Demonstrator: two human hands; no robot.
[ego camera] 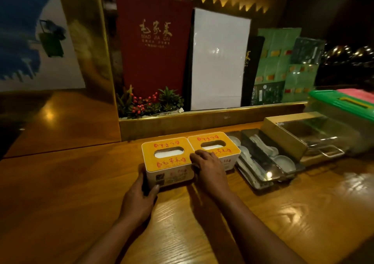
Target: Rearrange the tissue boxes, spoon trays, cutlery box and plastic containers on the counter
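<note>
Two tissue boxes with orange lids stand side by side on the wooden counter [81, 183]. My left hand [141, 191] grips the near left corner of the left tissue box [168, 160]. My right hand [208, 166] lies against that box's right side, fingers over the gap to the right tissue box [214, 144]. To the right lie dark spoon trays [261, 162] holding white ceramic spoons. Beyond them sits a wooden cutlery box [287, 134] with a clear lid, then a plastic container [342, 106] with a green lid.
A raised ledge [202, 120] runs behind the boxes, carrying a red menu [153, 47], a white board [218, 61], green sheets and a small plant with red berries [147, 104]. A gold pillar [89, 47] stands at the left.
</note>
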